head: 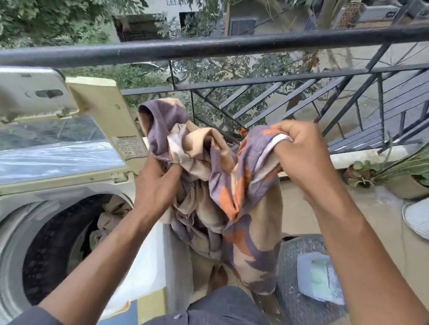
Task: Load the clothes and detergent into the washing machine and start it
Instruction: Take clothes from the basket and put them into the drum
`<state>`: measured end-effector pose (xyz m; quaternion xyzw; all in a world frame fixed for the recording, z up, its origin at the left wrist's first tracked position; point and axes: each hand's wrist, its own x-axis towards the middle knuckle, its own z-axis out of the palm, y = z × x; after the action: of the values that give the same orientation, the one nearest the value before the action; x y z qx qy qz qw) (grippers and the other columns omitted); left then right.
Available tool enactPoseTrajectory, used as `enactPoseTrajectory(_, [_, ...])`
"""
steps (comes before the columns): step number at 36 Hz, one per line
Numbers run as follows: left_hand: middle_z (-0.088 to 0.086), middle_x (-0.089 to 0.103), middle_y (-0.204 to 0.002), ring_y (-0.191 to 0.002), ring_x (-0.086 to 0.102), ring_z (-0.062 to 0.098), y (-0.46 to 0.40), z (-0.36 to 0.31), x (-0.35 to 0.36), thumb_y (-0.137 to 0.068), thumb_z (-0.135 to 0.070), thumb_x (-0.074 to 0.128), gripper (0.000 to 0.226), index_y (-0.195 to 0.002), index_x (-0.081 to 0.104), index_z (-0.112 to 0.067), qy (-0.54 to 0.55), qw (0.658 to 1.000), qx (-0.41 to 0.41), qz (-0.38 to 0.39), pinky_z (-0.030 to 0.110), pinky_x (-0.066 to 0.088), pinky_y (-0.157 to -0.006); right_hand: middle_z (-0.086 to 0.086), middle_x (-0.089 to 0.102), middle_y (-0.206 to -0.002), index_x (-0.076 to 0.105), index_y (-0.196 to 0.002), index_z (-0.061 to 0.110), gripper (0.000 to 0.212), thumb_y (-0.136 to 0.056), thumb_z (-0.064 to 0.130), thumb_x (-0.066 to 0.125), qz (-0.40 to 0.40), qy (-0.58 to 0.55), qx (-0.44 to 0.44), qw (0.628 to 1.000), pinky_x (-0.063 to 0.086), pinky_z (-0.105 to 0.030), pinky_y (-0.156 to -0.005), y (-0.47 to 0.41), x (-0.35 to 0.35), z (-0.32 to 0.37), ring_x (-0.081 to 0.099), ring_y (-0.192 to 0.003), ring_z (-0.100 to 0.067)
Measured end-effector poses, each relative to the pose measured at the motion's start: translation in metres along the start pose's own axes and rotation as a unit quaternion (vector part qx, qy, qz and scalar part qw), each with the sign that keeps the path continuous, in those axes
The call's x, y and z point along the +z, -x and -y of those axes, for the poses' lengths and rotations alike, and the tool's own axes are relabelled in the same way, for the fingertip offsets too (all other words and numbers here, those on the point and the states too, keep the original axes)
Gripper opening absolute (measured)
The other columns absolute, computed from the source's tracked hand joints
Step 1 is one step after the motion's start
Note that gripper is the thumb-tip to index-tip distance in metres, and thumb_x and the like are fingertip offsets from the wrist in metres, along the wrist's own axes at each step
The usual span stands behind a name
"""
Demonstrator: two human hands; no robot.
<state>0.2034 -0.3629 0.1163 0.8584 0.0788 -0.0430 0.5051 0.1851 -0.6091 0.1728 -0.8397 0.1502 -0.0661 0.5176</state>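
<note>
The fingers of the right hand [304,153] curl tight round a bunched edge of the patterned cloth [234,189], a white hem showing between them. The fingers of the left hand [156,186] pinch another fold lower down, thumb on top. Between the two grips the cloth hangs in a tangled loop, held to the right of the washing machine [6,224], outside its drum opening [57,247], where some pale fabric already lies.

The long tail hangs down beside the machine's side panel, towards the floor and the dark round tub [299,282] that carries a small detergent packet [319,278]. Swung across as it is, that tail may well drag over the rim or catch on the corner of the raised lid [102,114]. Since only two folds are held, a slack one could slip free and drop the cloth on the floor. The railing [216,48] stands close behind, and a loose end flung wide could snag there.
</note>
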Motion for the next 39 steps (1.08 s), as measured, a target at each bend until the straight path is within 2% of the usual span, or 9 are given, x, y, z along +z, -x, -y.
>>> enactPoseTrajectory(3, [-0.006, 0.069, -0.133, -0.124, 0.066, 0.02, -0.001, 0.003, 0.001, -0.083, -0.029, 0.074, 0.062, -0.141, 0.053, -0.036, 0.089, 0.986, 0.038, 0.136, 0.054, 0.053, -0.107, 0.001, 0.08, -0.083, 0.08, -0.09, 0.021, 0.031, -0.08, 0.012, 0.052, 0.048, -0.076, 0.002, 0.996, 0.056, -0.038, -0.077, 0.004, 0.022, 0.003, 0.074, -0.082, -0.019])
enactPoseTrajectory(6, [-0.014, 0.053, -0.151, -0.14, 0.052, 0.007, 0.005, 0.003, 0.005, -0.073, -0.038, 0.091, 0.098, -0.154, 0.035, -0.035, 0.073, 0.959, 0.07, 0.266, 0.044, 0.043, -0.119, -0.007, 0.078, -0.084, 0.077, -0.088, 0.013, 0.032, -0.086, 0.002, 0.047, 0.082, -0.11, -0.011, 0.99, 0.054, -0.04, -0.075, 0.008, 0.041, 0.007, 0.072, -0.077, -0.022])
enactPoseTrajectory(9, [-0.014, 0.046, -0.158, -0.146, 0.047, 0.006, 0.011, 0.002, 0.017, -0.065, -0.054, 0.097, 0.12, -0.159, 0.024, -0.033, 0.068, 0.96, 0.077, 0.261, 0.044, 0.042, -0.12, -0.016, 0.077, -0.09, 0.075, -0.096, 0.009, 0.037, -0.083, -0.003, 0.043, 0.123, -0.138, -0.018, 0.983, 0.057, -0.053, -0.081, 0.011, 0.055, 0.009, 0.073, -0.087, -0.04])
enactPoseTrajectory(15, [-0.01, 0.071, -0.128, -0.115, 0.071, 0.015, 0.011, -0.004, 0.034, -0.082, -0.034, 0.081, 0.068, -0.137, 0.049, -0.058, 0.066, 0.992, 0.098, 0.048, 0.049, 0.06, -0.094, -0.012, 0.074, -0.112, 0.07, -0.122, -0.001, 0.037, -0.09, -0.015, 0.058, 0.233, -0.23, -0.029, 0.944, 0.051, -0.034, -0.097, 0.016, 0.059, 0.015, 0.066, -0.103, -0.013])
enactPoseTrajectory(20, [-0.005, 0.075, -0.126, -0.115, 0.073, 0.02, 0.0, 0.004, 0.029, -0.082, -0.024, 0.067, 0.067, -0.148, 0.055, -0.026, 0.095, 0.993, 0.068, 0.026, 0.058, 0.059, -0.095, -0.011, 0.07, -0.124, 0.058, -0.141, 0.006, 0.059, -0.086, -0.016, 0.066, 0.263, -0.208, -0.053, 0.941, 0.053, -0.028, -0.1, 0.017, 0.042, 0.001, 0.065, -0.11, -0.012])
enactPoseTrajectory(25, [-0.005, 0.074, -0.13, -0.122, 0.069, 0.014, 0.001, -0.006, 0.018, -0.088, -0.017, 0.07, 0.054, -0.141, 0.063, -0.017, 0.144, 0.986, 0.076, -0.03, 0.047, 0.054, -0.108, 0.006, 0.073, -0.099, 0.067, -0.113, 0.037, 0.049, -0.08, 0.002, 0.057, 0.093, 0.022, 0.022, 0.995, 0.059, -0.039, -0.09, 0.014, 0.044, -0.064, 0.07, -0.092, -0.012])
enactPoseTrajectory(28, [-0.004, 0.075, -0.126, -0.114, 0.07, 0.008, 0.003, -0.018, 0.012, -0.093, -0.001, 0.071, 0.047, -0.139, 0.064, -0.01, 0.185, 0.979, 0.08, -0.04, 0.038, 0.057, -0.102, 0.003, 0.07, -0.109, 0.062, -0.124, 0.032, 0.042, -0.085, 0.018, 0.069, 0.145, 0.173, 0.121, 0.967, 0.057, -0.039, -0.088, 0.018, 0.053, -0.107, 0.069, -0.1, -0.021])
enactPoseTrajectory(31, [-0.026, 0.076, -0.101, -0.096, 0.068, -0.01, 0.007, -0.033, 0.005, -0.093, 0.006, 0.07, 0.035, -0.12, 0.07, -0.016, 0.187, 0.976, 0.101, -0.043, 0.015, 0.053, -0.084, -0.007, 0.069, -0.124, 0.057, -0.137, 0.021, 0.048, -0.09, 0.027, 0.066, 0.222, 0.274, 0.168, 0.921, 0.054, -0.037, -0.089, 0.024, 0.069, -0.134, 0.065, -0.115, -0.031])
enactPoseTrajectory(39, [-0.001, 0.072, -0.09, -0.07, 0.066, 0.006, 0.005, -0.05, -0.01, -0.092, -0.008, 0.079, 0.035, -0.124, 0.067, -0.015, 0.194, 0.97, 0.133, -0.055, 0.022, 0.057, -0.061, -0.008, 0.071, -0.111, 0.062, -0.092, 0.023, 0.021, -0.097, 0.041, 0.053, 0.191, 0.308, 0.232, 0.902, 0.045, -0.034, -0.073, 0.026, 0.087, -0.158, 0.066, -0.097, -0.033])
